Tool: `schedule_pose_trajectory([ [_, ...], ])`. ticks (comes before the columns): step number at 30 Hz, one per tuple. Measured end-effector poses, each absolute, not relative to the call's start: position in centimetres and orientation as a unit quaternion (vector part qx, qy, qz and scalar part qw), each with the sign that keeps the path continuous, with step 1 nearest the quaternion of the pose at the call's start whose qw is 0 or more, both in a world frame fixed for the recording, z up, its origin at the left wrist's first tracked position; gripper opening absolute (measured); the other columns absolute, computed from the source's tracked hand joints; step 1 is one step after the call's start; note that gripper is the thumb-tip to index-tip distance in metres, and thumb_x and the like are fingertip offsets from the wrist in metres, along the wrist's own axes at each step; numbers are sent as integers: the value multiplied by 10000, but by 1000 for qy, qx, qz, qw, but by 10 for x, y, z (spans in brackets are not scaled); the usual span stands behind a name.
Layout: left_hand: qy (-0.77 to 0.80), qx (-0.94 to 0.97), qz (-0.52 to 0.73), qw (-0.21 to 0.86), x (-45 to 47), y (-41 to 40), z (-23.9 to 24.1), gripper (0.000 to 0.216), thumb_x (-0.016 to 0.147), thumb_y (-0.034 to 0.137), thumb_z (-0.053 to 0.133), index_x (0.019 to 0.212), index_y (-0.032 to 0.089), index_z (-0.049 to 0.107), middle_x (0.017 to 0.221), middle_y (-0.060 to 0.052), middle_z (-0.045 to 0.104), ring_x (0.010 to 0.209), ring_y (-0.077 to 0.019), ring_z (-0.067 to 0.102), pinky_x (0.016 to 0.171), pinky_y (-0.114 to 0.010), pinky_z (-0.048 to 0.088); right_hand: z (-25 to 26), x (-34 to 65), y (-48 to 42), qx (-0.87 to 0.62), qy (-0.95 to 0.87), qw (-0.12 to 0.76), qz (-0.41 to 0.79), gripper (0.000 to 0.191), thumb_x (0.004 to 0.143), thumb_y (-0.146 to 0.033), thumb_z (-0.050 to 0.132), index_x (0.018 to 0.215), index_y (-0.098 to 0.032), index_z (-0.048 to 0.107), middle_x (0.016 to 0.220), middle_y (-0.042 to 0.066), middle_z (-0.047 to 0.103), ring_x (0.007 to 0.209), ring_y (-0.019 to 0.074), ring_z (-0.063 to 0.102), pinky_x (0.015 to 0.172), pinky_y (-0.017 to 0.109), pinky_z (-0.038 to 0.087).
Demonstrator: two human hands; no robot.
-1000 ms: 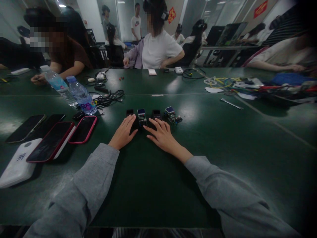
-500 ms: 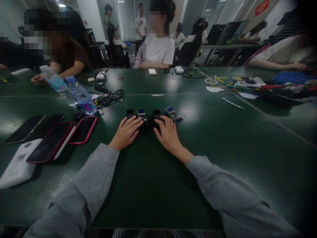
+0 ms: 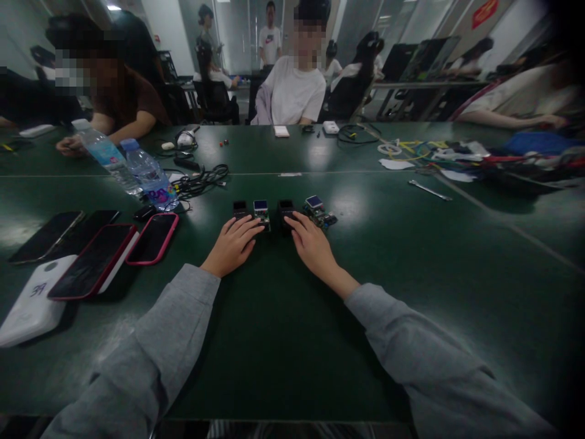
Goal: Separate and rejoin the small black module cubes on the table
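My left hand (image 3: 232, 245) lies palm down with its fingers stretched out, over the near side of a small black device with a screen (image 3: 239, 208). Its fingertips reach a green circuit board with a little display (image 3: 261, 208) just to the right. My right hand (image 3: 315, 247) has its fingers extended, the tips resting on a second black device (image 3: 286, 207). Beyond its knuckles sits another circuit board with a tilted display (image 3: 314, 202), partly covered by the hand. All four items stand in a row on the green table (image 3: 274, 341).
Several phones, one a pink-edged phone (image 3: 153, 239), and a white power bank (image 3: 39, 302) lie at the left. Behind them are two water bottles (image 3: 150, 177) and black cables (image 3: 201, 180). A wrench (image 3: 429, 191) and tangled wires (image 3: 484, 155) are at right. People sit across the table.
My right hand has shifted slightly, and the black device under its fingers has moved a little left. My left hand stays in place. The person opposite has moved slightly right.
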State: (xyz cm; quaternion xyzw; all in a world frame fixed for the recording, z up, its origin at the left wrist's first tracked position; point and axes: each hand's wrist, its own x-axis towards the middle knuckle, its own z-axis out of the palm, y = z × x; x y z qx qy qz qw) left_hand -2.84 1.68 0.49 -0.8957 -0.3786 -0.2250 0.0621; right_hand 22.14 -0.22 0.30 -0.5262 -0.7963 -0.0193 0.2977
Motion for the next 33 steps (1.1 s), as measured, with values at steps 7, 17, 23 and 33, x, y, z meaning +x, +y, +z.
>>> schedule_pose_trajectory([
  [7, -428, -863, -259, 76, -30, 17, 6, 480, 931, 227, 525, 1403, 249, 442, 1468, -79, 478, 1354, -267, 425, 1109, -503, 332, -3, 223, 0, -512, -807, 295, 6, 500, 972, -181, 391, 1469, -235, 383, 1538, 81, 315, 1316, 267, 441, 1033, 496, 460],
  [17, -468, -831, -298, 47, -36, 24, 3, 421, 913, 209, 530, 1333, 214, 498, 1406, -105, 519, 1300, -273, 471, 1032, -485, 420, 4, 223, -5, -518, -776, 358, -25, 304, 958, -168, 424, 1207, -186, 598, 1262, 129, 514, 1111, 265, 556, 918, 453, 510],
  [23, -463, -834, -296, 49, -37, 25, 2, 430, 909, 201, 536, 1337, 202, 491, 1407, -108, 518, 1309, -273, 466, 1041, -489, 424, 2, 223, -5, -513, -789, 338, -32, 342, 976, -175, 411, 1273, -188, 578, 1288, 126, 492, 1111, 254, 543, 914, 433, 508],
  [33, -467, -834, -289, 54, -37, 25, 2, 436, 907, 200, 546, 1340, 199, 487, 1417, -107, 509, 1318, -275, 457, 1054, -494, 418, 5, 223, -8, -514, -805, 293, -47, 417, 987, -176, 405, 1394, -210, 490, 1361, 134, 442, 1166, 276, 509, 906, 447, 508],
])
